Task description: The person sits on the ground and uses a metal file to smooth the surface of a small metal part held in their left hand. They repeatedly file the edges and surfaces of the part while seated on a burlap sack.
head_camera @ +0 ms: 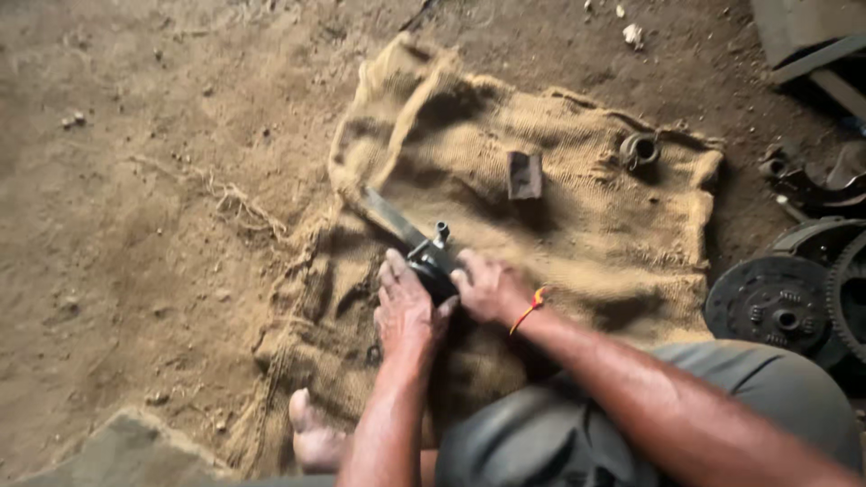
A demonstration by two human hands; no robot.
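On the dirt floor (135,207), a burlap sack (595,225) is spread out flat, rumpled at its left edge. Person sits at its near edge, bare foot (311,437) on the sack's lower left part, grey-clad knee at lower right. Both hands meet near sack's middle over a dark metal part (431,263). Left hand (404,311) lies on part's left side, fingers (392,275) stretched forward and pressed on it, not curled fully round. Right hand (487,287) grips part's right side, fingers closed over its edge; red-orange thread (530,308) at that wrist. A flat metal bar (392,216) sticks out from the part up and left, resting on sack. Small upright stub on top of part, just beyond the fingers.

Farther back on sack: a rusty block (524,174), well apart from hands; a short metal ring piece (639,150) near the far right corner. Off the sack at right, a dark round clutch plate (774,305) lies on floor, a toothed gear (848,293) just beside it, more dark scrap behind. Small stones dot the floor.
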